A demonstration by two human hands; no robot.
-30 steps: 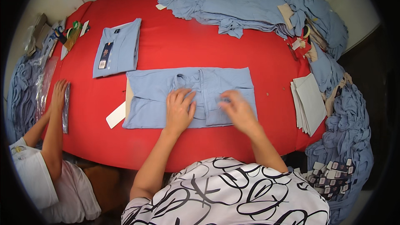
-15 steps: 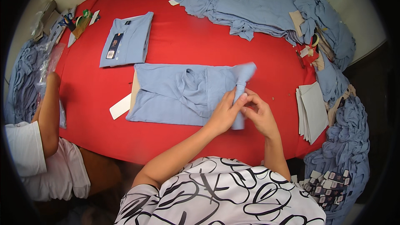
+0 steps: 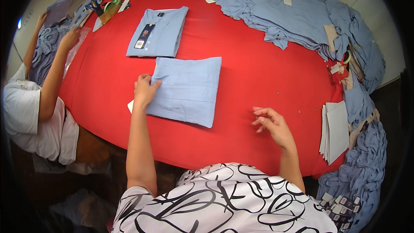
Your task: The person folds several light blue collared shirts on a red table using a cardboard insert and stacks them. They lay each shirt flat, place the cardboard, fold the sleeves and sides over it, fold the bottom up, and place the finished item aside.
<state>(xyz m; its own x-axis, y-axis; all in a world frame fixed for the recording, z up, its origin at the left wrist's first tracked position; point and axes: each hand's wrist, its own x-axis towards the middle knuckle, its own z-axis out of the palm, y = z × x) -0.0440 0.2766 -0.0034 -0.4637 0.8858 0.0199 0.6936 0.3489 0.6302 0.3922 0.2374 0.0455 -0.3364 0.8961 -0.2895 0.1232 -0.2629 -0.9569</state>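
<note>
Resting left hand [image 3: 145, 90] on folded shirt [image 3: 186, 89]; right hand [image 3: 272, 123] hovering, fingers curled

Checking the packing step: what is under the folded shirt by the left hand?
A white corner pokes out from under the folded shirt beside the left hand, on the red table. The rest of it is covered, so its kind is unclear.

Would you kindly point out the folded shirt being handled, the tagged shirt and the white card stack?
folded blue shirt [image 3: 187, 90], head view, centre panel.
tagged folded shirt [image 3: 161, 32], head view, front.
white card stack [image 3: 336, 131], head view, top sheet.
</note>
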